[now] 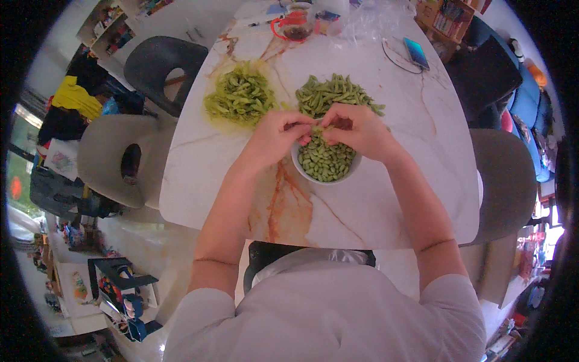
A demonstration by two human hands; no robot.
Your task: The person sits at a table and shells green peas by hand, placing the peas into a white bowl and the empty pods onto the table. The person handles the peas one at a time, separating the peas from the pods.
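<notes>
A white bowl (295,165) of shelled green beans (326,160) stands on the marble-patterned table. Over its far rim my left hand (287,135) and my right hand (355,131) meet, fingertips pinching a small green pod (318,130) between them; the fingers partly hide it. Just beyond the bowl lies a pile of whole green bean pods (334,92), near my right hand. Farther left, past my left hand, is a heap of lighter green pods or empty shells (239,97).
A glass pot with a red handle (296,29) stands at the far end beside crumpled clear plastic (373,22). A phone (415,53) with a cable lies at the far right. Chairs (111,154) flank the table (208,181).
</notes>
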